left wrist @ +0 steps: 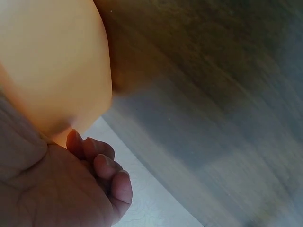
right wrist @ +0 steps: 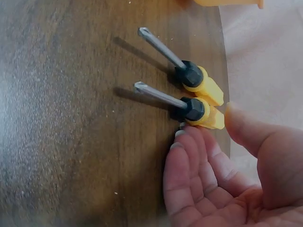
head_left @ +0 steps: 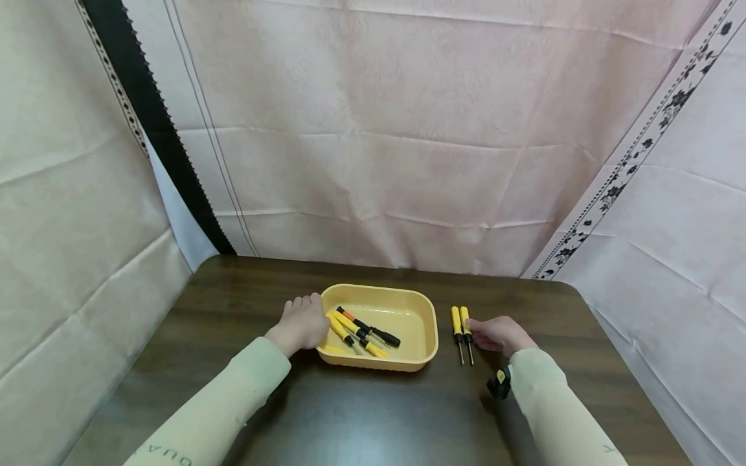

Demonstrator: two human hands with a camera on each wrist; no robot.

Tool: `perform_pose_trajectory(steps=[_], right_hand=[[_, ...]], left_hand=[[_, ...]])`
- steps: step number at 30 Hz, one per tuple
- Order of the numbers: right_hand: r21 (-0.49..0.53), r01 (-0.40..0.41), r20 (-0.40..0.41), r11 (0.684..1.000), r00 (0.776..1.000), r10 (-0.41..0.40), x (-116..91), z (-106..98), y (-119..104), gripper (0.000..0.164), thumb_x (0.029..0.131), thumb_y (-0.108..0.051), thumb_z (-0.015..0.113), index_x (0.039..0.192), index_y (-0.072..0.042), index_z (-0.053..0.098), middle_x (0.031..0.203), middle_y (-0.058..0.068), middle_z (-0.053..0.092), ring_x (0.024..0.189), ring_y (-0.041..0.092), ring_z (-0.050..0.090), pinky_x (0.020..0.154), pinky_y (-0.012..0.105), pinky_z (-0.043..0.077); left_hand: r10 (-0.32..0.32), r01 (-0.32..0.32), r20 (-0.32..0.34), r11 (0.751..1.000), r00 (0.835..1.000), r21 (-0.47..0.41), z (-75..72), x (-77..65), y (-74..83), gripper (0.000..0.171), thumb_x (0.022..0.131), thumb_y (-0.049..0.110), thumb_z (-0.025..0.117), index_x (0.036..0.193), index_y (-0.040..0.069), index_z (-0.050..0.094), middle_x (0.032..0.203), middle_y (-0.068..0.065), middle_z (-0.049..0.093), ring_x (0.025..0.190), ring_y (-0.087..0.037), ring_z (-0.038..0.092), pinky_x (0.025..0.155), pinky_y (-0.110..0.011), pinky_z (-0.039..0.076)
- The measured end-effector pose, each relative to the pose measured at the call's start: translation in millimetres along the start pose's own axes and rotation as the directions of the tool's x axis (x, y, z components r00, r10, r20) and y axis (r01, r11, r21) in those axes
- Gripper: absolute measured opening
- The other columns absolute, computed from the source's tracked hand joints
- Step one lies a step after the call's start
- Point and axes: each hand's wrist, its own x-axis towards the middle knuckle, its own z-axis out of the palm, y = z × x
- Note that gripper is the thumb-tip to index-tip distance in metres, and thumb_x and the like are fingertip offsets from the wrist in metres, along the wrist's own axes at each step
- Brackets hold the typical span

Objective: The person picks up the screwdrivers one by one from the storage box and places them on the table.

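Note:
My left hand (head_left: 305,321) grips the left rim of a yellow plastic basin (head_left: 410,360); its curled fingers (left wrist: 105,166) show beside the wall in the left wrist view. In the basin lies a loose heap of several screwdrivers (head_left: 342,329) with yellow-and-black handles, one handle black and orange. On the table right of it, two yellow-and-black screwdrivers lie side by side, shafts toward me. My right hand (head_left: 500,334) pinches the handle of the right-hand screwdriver (right wrist: 196,109) between thumb and fingers. Its neighbour, the left-hand screwdriver (right wrist: 191,75), lies untouched, a cross-shaped tip showing.
The dark wood table (head_left: 361,421) carries everything and has rounded far corners. Pale cloth (head_left: 373,162) hangs behind the far edge and at both sides. A small black device (head_left: 499,383) is worn at the right wrist.

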Motion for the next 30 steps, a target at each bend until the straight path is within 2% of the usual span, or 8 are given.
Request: perform_pose_trajectory(steps=[3,7,10,12,17,21,26,30], right_hand=[[0.025,0.038,0.043,0.999,0.998,-0.039,-1.8,-4.0,-0.5,0.053,0.091,-0.040,0.065,0.114,0.008,0.062,0.103,0.016,0.065,0.091,0.025,0.064,0.082,0.038,0.052],[0.060,0.106,0.069,0.993,0.992,-0.110,-8.2,-13.1,-7.6,0.071,0.092,-0.041,0.064,0.131,0.016,0.046,0.123,0.027,0.058,0.109,0.033,0.061,0.091,0.042,0.048],[0.084,0.164,0.072,0.983,0.983,-0.171,-16.2,-16.5,-25.0,0.082,0.090,-0.043,0.066,0.138,0.015,0.036,0.134,0.030,0.049,0.120,0.037,0.053,0.095,0.044,0.044],[0.084,0.204,0.082,0.975,0.974,-0.211,-22.6,-11.8,-41.6,0.082,0.088,-0.046,0.067,0.140,0.010,0.037,0.138,0.028,0.046,0.124,0.038,0.050,0.097,0.045,0.043],[0.086,0.322,0.111,0.943,0.937,-0.330,-39.0,20.6,-78.4,0.073,0.084,-0.044,0.073,0.137,-0.001,0.047,0.134,0.019,0.053,0.119,0.037,0.054,0.093,0.045,0.046],[0.096,0.384,0.154,0.918,0.906,-0.395,-46.1,55.9,-94.8,0.066,0.080,-0.039,0.078,0.132,-0.007,0.053,0.124,0.014,0.059,0.112,0.035,0.058,0.089,0.043,0.049],[0.057,0.410,0.240,0.910,0.879,-0.411,-47.6,93.9,-102.0,0.065,0.080,-0.036,0.079,0.132,-0.007,0.055,0.115,0.011,0.061,0.109,0.033,0.059,0.090,0.045,0.048],[0.030,0.411,0.270,0.911,0.874,-0.404,-42.8,115.6,-99.5,0.060,0.083,-0.033,0.076,0.131,-0.004,0.056,0.111,0.010,0.062,0.107,0.034,0.060,0.091,0.047,0.047]], left_hand=[[0.003,-0.003,-0.017,1.000,1.000,0.000,-0.5,-0.7,-0.9,0.035,0.097,0.027,0.044,0.117,-0.001,0.043,0.101,-0.015,0.046,0.093,-0.031,0.040,0.088,-0.047,0.029],[0.010,-0.010,-0.021,1.000,1.000,-0.005,-0.6,-0.5,-1.9,0.035,0.097,0.027,0.044,0.117,-0.001,0.043,0.101,-0.015,0.047,0.093,-0.031,0.040,0.088,-0.047,0.029],[0.005,-0.005,-0.015,1.000,1.000,-0.001,-1.2,-1.1,-2.4,0.036,0.097,0.028,0.043,0.118,-0.001,0.043,0.103,-0.015,0.047,0.094,-0.031,0.040,0.089,-0.047,0.029],[-0.001,0.001,-0.016,1.000,1.000,0.001,-2.5,-1.9,-2.4,0.036,0.097,0.027,0.043,0.118,-0.002,0.043,0.103,-0.016,0.047,0.093,-0.031,0.040,0.089,-0.048,0.029],[-0.003,0.003,-0.018,1.000,1.000,0.006,-2.6,-2.2,-2.6,0.036,0.097,0.028,0.043,0.118,-0.001,0.043,0.102,-0.015,0.047,0.093,-0.030,0.041,0.089,-0.047,0.029],[0.004,-0.004,-0.015,1.000,1.000,0.009,0.2,-3.2,-2.8,0.036,0.097,0.029,0.043,0.117,-0.001,0.044,0.101,-0.014,0.047,0.093,-0.030,0.041,0.089,-0.047,0.030],[0.005,-0.005,-0.031,1.000,0.999,0.010,3.1,-3.0,-3.2,0.035,0.096,0.028,0.044,0.116,0.000,0.044,0.101,-0.015,0.047,0.092,-0.030,0.041,0.088,-0.047,0.030],[0.007,-0.006,-0.032,1.000,0.999,0.017,4.6,-1.4,-3.5,0.036,0.096,0.029,0.043,0.117,0.000,0.044,0.102,-0.014,0.047,0.093,-0.029,0.041,0.088,-0.047,0.030]])
